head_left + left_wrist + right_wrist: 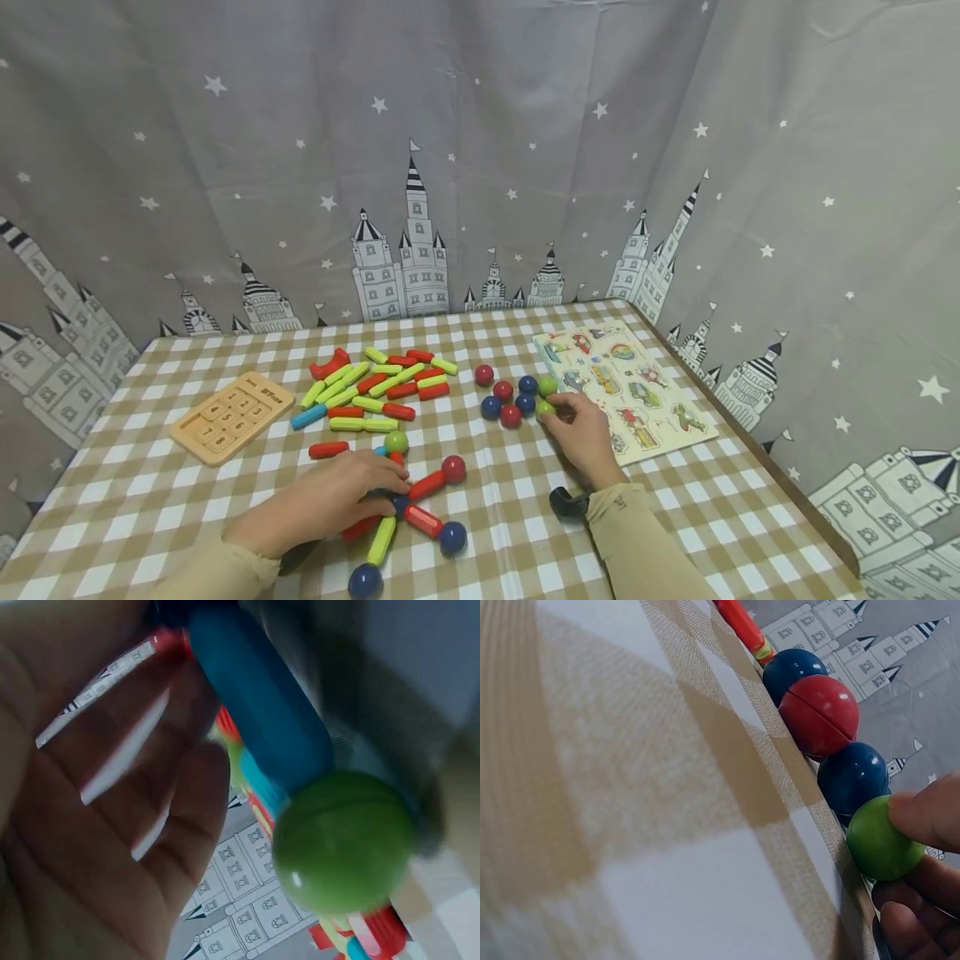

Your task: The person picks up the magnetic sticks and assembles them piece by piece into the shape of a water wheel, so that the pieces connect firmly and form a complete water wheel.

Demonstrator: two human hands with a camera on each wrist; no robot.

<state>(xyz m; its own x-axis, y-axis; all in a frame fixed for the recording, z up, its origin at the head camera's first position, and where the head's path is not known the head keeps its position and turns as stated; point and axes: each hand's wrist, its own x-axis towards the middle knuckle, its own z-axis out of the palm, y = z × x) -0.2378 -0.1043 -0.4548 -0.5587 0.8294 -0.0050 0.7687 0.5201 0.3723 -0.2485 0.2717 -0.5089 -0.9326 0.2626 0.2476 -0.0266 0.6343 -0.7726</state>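
While the left hand (330, 492) steadies sticks (420, 500), the right hand (581, 433) pinches a green ball (881, 840).

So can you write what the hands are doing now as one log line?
left hand: rests on stick-and-ball build | right hand: pinches green ball | table

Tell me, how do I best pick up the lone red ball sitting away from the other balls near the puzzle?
Pinch the lone red ball across its round middle, coming straight down from above. It is smooth and round, so no side grips better, and bare tablecloth surrounds it. The cluster of balls, where the right hand pinches a green ball, lies just to its right, so place your fingers front and back.
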